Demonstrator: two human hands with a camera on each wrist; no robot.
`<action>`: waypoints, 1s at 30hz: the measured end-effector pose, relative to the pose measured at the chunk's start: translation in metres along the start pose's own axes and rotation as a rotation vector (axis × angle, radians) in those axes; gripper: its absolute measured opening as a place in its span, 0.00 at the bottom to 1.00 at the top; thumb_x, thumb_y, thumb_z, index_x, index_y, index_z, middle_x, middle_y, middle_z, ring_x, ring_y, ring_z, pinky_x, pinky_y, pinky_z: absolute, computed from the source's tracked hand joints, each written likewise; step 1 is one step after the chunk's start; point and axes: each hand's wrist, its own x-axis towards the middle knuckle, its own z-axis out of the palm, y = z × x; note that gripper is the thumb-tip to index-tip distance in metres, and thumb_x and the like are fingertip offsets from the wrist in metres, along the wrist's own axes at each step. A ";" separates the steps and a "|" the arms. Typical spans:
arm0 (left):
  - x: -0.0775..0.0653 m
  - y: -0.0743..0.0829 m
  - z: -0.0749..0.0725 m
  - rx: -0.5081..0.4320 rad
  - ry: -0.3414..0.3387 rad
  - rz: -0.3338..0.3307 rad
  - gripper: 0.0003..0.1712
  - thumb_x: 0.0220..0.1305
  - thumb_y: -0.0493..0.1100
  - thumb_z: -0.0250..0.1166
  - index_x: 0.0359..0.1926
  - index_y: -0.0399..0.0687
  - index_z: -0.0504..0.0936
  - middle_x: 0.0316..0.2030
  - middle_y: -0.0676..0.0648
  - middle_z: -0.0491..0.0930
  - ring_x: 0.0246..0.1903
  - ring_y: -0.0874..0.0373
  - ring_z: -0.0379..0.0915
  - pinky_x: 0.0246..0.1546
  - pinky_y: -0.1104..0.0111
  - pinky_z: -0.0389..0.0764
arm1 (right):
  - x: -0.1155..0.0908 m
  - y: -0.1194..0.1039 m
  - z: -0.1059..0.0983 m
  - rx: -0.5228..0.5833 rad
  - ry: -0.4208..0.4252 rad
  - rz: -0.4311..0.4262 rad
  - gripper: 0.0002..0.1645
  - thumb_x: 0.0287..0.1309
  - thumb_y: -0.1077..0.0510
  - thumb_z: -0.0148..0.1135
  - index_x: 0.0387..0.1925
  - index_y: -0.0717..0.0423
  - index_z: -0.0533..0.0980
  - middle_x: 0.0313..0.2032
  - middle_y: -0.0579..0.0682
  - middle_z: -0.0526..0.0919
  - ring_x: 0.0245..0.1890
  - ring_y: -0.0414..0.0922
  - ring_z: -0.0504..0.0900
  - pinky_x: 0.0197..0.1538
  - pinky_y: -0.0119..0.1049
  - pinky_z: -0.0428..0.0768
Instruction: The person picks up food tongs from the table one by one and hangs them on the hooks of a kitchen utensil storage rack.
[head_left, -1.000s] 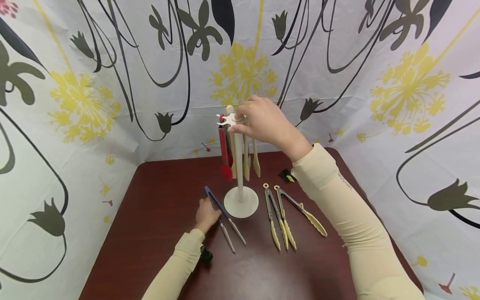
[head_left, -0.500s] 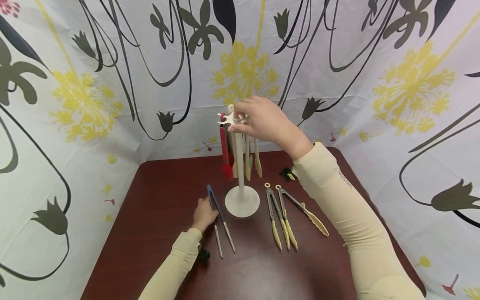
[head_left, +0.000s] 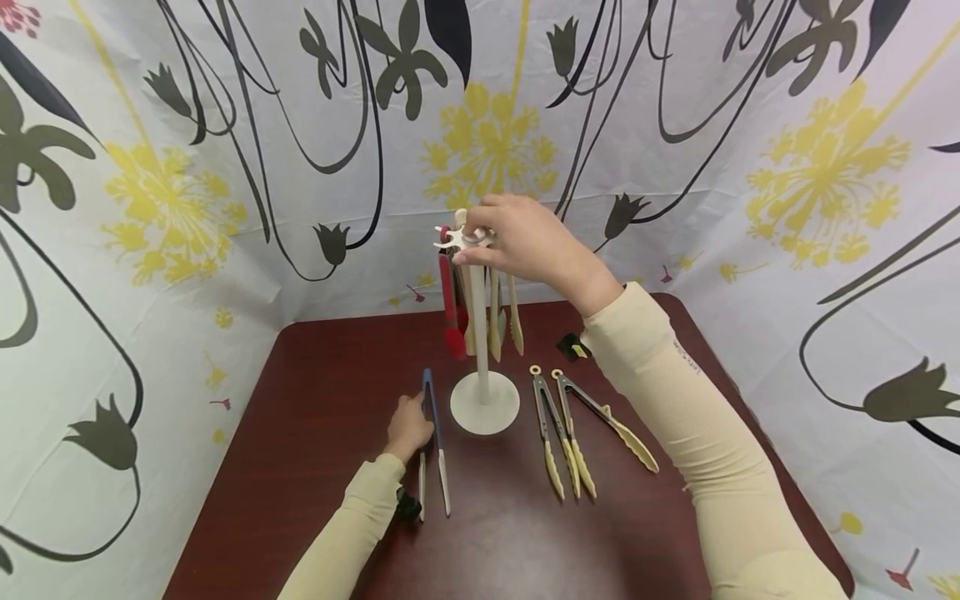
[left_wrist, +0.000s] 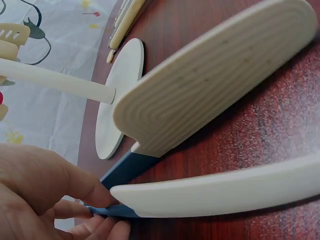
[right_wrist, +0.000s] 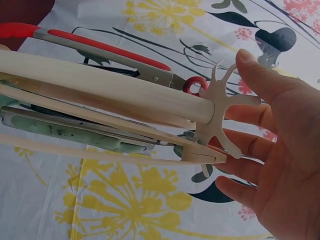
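My left hand (head_left: 410,429) grips a pair of tongs (head_left: 429,400) with blue handles and cream tips, low over the table left of the stand. In the left wrist view the tongs' broad ribbed tip (left_wrist: 215,75) faces the camera, and the fingers pinch the blue part. A white utensil stand (head_left: 482,333) with a round base stands upright. At its top, my right hand (head_left: 525,237) has thumb and fingers around the hook crown (right_wrist: 217,107). Red tongs (head_left: 449,300) and several cream and wooden-looking tongs (head_left: 495,321) hang from the hooks; one has green tips (right_wrist: 70,132).
Two pairs of metal tongs, one pair (head_left: 553,433) and another pair (head_left: 603,417), lie right of the base with yellow tips toward me. A small black object (head_left: 573,347) lies near the right edge of the dark red table (head_left: 322,400). Flowered cloth (head_left: 300,208) surrounds the table.
My left hand has shifted slightly left, and the blue tongs have swung from slanting to nearly straight toward me. The right hand stays at the top of the stand.
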 end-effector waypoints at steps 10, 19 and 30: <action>-0.008 0.005 0.002 -0.002 0.049 0.035 0.37 0.62 0.50 0.66 0.68 0.39 0.71 0.56 0.30 0.72 0.44 0.37 0.77 0.31 0.51 0.81 | 0.001 0.000 0.002 0.003 0.003 0.011 0.21 0.59 0.36 0.64 0.41 0.46 0.80 0.39 0.46 0.78 0.35 0.44 0.77 0.41 0.40 0.76; -0.009 0.005 0.017 0.064 0.099 0.056 0.47 0.51 0.52 0.76 0.66 0.32 0.68 0.56 0.30 0.69 0.52 0.33 0.72 0.41 0.44 0.82 | 0.002 0.000 0.007 0.006 0.033 0.004 0.21 0.59 0.35 0.64 0.37 0.47 0.77 0.38 0.46 0.76 0.32 0.45 0.75 0.39 0.40 0.74; -0.010 0.003 0.017 0.050 0.127 0.061 0.41 0.51 0.48 0.74 0.64 0.33 0.72 0.55 0.31 0.72 0.50 0.35 0.75 0.39 0.44 0.82 | 0.003 -0.003 0.013 -0.056 0.097 -0.026 0.24 0.59 0.33 0.63 0.37 0.49 0.75 0.33 0.48 0.72 0.30 0.47 0.70 0.36 0.40 0.71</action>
